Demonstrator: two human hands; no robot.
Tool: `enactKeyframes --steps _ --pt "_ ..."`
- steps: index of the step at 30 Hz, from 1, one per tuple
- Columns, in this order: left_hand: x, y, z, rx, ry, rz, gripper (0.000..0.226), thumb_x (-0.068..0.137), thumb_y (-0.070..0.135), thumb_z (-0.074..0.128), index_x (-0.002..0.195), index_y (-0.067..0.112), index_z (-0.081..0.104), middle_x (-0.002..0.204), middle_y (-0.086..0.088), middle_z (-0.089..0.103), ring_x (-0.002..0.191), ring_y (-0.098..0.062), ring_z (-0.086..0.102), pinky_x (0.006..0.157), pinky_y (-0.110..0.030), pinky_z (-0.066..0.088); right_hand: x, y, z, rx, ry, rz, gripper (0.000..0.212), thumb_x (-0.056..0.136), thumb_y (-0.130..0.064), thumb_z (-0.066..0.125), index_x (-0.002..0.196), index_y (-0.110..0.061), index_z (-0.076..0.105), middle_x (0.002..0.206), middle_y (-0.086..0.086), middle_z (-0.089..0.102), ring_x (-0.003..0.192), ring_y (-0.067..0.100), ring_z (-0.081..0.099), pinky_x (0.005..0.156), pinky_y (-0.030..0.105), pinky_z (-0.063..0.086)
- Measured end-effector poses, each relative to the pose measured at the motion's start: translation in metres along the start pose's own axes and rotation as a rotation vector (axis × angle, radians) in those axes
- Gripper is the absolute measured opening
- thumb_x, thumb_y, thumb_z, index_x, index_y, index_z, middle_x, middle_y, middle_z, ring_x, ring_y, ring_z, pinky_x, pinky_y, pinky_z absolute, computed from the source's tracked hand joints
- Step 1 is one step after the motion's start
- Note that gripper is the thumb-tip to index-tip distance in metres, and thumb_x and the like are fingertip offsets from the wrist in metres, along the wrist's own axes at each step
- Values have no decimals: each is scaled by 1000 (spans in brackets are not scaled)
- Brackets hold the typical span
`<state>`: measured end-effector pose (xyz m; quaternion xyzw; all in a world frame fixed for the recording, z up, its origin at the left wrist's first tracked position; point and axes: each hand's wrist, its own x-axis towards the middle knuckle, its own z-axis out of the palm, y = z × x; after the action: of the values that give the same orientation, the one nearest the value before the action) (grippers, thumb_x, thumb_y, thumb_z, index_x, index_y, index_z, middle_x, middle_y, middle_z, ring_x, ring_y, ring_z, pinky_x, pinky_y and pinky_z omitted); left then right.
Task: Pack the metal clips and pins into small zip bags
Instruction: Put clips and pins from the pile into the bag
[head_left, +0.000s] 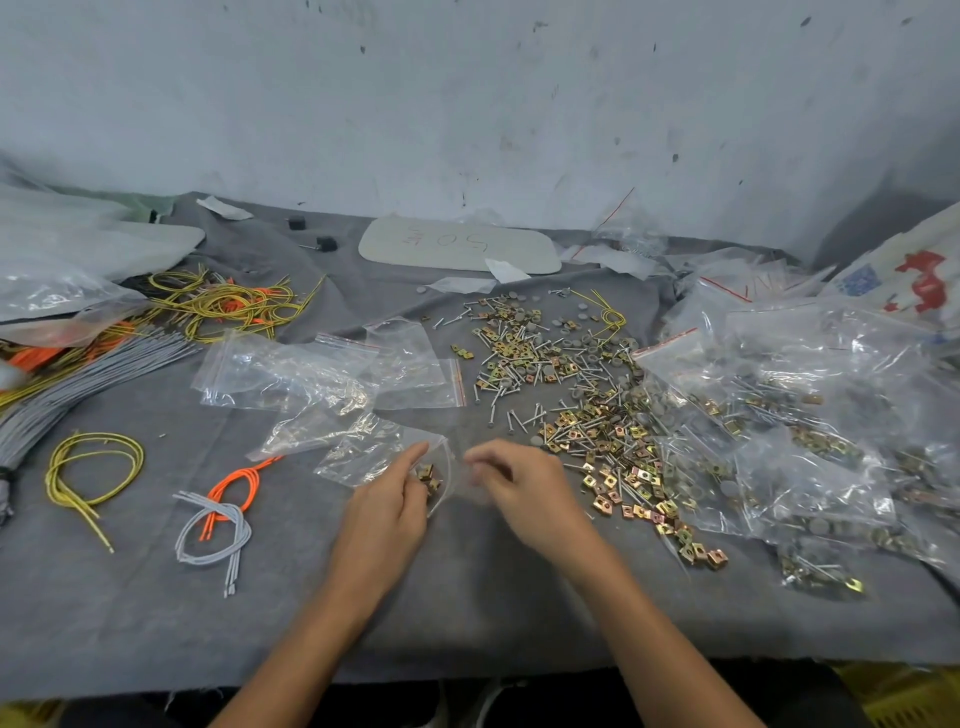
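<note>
Grey cloth — clips' zip bag between left hand and right hand

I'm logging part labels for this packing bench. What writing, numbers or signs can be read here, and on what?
"50": faint red handwriting on the pale rounded panel by the wall; smaller marks beside it unreadable.
Red and blue print on the white bag at far right: too blurred to read.
Nothing else legible.

Two hands work over the cloth. One yellow cord loop lies alone. The clips are too many to count.
</note>
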<state>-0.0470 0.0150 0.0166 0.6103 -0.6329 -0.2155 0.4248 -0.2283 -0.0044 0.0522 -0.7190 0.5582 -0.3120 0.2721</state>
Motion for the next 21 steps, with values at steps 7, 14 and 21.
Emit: enactKeyframes --steps 7,14,21 --pt "-1 0 1 -22 5 -14 53 90 34 36 138 32 58 84 7 70 88 -22 65 75 -35 47 27 43 -43 -290 128 159 9 94 -23 65 99 -26 72 101 -7 69 94 15 62 79 29 45" --pt "1 2 -1 -42 9 -26 53 91 33 37 138 30 60 69 10 63 73 -15 60 69 -33 44 74 35 -41 -554 -3 137 33 101 -37 51 98 -12 71 98 9 68 103 28 59 81 35 41" --pt "-15 13 2 475 -64 395 51 77 28 64 128 22 65 94 5 75 75 -20 70 53 -30 52 74 25 -20 -692 6 58 24 97 -29 59 84 -11 68 98 10 66 98 33 60 80 37 44"
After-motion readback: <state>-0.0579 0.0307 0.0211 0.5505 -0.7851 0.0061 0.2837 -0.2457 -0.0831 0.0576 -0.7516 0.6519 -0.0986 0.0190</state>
